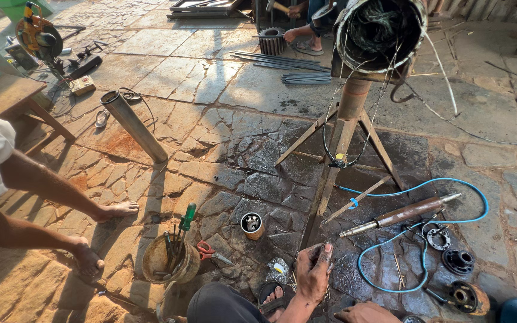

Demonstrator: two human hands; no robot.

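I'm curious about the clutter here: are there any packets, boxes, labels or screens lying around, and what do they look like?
Crumpled clear plastic packet: on the wet stones just left of the person's left hand, with yellow and white patches.
Small flat box: far left on the paving near the yellow power saw, cream with red markings.
No screens or signs visible.

Strong, low daylight enters from the far left and falls warm on the stone floor point(210, 78), which is bright and slightly washed out at the far side. Long, hard-edged shadows run toward the near right: the metal pipe point(134, 125) and the tripod stand point(342, 149) each cast one. The wet, oily patch of floor under the stand is dark with small specular glints. The near edge, including the left hand point(313, 272), lies in shade. Focus is sharp throughout. Wide-angle distortion bends lines at the edges and corners.
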